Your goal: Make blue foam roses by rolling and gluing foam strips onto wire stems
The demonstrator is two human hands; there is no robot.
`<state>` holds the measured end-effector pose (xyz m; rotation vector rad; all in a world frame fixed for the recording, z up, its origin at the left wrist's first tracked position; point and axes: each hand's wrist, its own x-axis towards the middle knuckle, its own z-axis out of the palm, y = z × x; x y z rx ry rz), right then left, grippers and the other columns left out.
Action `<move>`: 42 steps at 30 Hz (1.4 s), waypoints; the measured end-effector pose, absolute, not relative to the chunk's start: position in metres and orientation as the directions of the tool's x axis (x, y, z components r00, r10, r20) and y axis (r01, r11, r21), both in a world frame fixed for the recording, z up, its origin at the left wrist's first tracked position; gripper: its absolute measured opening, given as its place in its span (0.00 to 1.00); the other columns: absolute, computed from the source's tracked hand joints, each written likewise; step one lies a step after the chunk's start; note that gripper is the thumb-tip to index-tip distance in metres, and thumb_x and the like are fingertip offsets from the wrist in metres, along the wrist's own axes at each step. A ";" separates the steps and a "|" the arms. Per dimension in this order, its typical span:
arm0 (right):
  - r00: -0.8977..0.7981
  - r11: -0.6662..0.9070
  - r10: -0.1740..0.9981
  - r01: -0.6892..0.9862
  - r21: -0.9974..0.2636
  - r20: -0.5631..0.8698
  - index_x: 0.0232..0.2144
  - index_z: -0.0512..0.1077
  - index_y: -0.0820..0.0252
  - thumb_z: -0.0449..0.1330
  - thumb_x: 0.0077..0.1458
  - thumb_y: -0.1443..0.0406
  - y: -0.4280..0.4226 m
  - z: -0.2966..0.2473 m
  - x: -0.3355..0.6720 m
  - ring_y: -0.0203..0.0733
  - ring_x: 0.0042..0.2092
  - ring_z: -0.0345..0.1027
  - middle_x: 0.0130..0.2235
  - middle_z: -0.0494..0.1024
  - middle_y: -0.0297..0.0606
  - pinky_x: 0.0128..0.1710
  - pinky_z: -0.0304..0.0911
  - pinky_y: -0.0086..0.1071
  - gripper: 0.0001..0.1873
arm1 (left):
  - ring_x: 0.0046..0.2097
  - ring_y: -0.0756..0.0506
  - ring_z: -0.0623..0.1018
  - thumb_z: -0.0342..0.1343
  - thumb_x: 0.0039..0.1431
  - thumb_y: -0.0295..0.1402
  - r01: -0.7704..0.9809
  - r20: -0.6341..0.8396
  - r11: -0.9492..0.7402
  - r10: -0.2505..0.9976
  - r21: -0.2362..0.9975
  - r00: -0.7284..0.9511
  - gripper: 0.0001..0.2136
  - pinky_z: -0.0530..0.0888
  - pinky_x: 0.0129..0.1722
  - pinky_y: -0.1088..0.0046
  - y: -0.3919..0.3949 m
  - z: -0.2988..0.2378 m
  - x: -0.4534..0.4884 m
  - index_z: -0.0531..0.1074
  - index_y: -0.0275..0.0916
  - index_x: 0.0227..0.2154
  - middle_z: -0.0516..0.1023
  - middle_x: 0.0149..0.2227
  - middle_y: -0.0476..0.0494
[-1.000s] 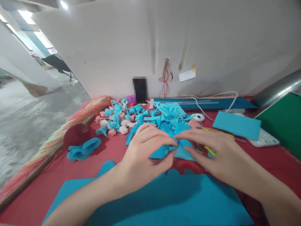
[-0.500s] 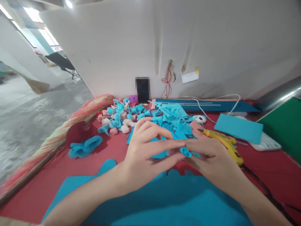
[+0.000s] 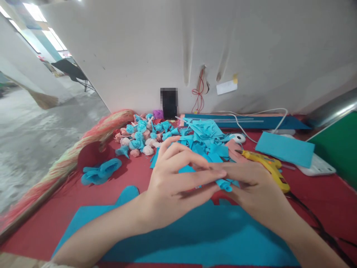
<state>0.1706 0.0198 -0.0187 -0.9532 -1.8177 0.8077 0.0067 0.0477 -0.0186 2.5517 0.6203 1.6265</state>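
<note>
My left hand (image 3: 174, 182) and my right hand (image 3: 251, 186) meet above the red table (image 3: 55, 219), both pinching a small blue foam piece (image 3: 224, 184) that is rolled at its tip. The fingers of both hands press together around it. Just beyond the hands lies a pile of blue foam scraps (image 3: 205, 137). Below them a large blue foam sheet (image 3: 178, 238) covers the near part of the table. A yellow glue gun (image 3: 266, 163) lies right beside my right hand.
Several small blue and pink foam roses (image 3: 139, 136) sit at the back left, with a blue foam bundle (image 3: 100, 172) nearer. A blue sheet (image 3: 284, 149) lies on a white device at the right. White cables, a white mouse (image 3: 238, 138) and a wall stand behind.
My right hand has left the table, uncovering the glue gun, and joined the left. The flat foam piece is now rolled at its tip between the fingers.
</note>
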 end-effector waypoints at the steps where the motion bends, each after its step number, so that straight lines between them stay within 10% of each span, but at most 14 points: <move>1: -0.294 0.487 0.863 0.264 -0.833 0.411 0.27 0.75 0.52 0.54 0.46 0.80 0.020 -0.019 0.170 0.28 0.27 0.72 0.25 0.77 0.20 0.28 0.68 0.18 0.18 | 0.29 0.49 0.72 0.57 0.52 0.28 0.303 0.858 -0.917 0.362 0.259 0.364 0.04 0.66 0.46 0.59 0.048 -0.019 0.007 0.77 0.41 0.30 0.77 0.26 0.49; 42: -0.332 0.457 0.873 0.308 -0.834 0.356 0.26 0.76 0.56 0.54 0.49 0.74 0.024 -0.019 0.170 0.33 0.25 0.71 0.22 0.77 0.29 0.29 0.71 0.25 0.12 | 0.30 0.49 0.70 0.57 0.52 0.25 0.350 0.813 -0.898 0.405 0.267 0.419 0.06 0.69 0.44 0.60 0.046 -0.013 0.003 0.78 0.39 0.29 0.74 0.22 0.49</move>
